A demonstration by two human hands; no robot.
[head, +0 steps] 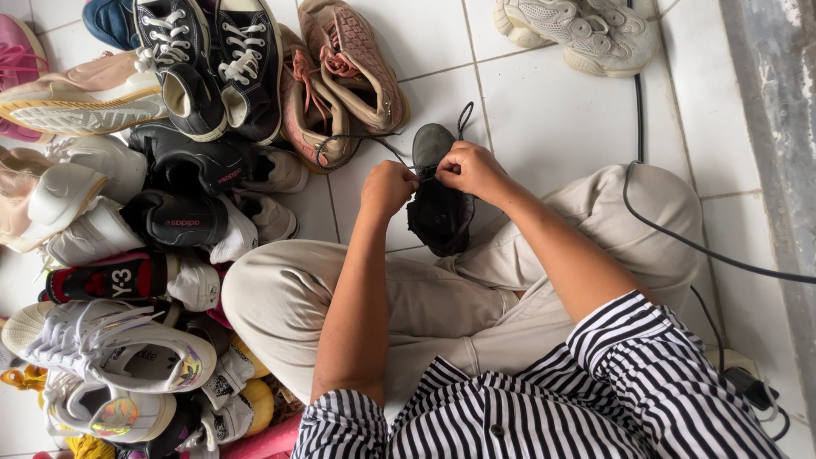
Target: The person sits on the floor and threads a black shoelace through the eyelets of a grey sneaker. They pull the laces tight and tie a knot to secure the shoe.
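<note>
White tiled floor (552, 119), heap of shoes (153, 195) at left, black cable (680, 242), pale sneakers (578, 30)

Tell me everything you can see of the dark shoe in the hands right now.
The dark shoe is black, soft-looking, with a grey toe cap pointing away from the person. It rests on the white tiled floor before the crossed legs. The left hand and right hand pinch its black lace, which loops beyond the toe.

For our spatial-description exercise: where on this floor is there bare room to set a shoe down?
Bare white floor tiles lie between the dark lace-up shoe in both hands and the pale grey chunky sneakers. The heap of mixed shoes crowds the left.
</note>
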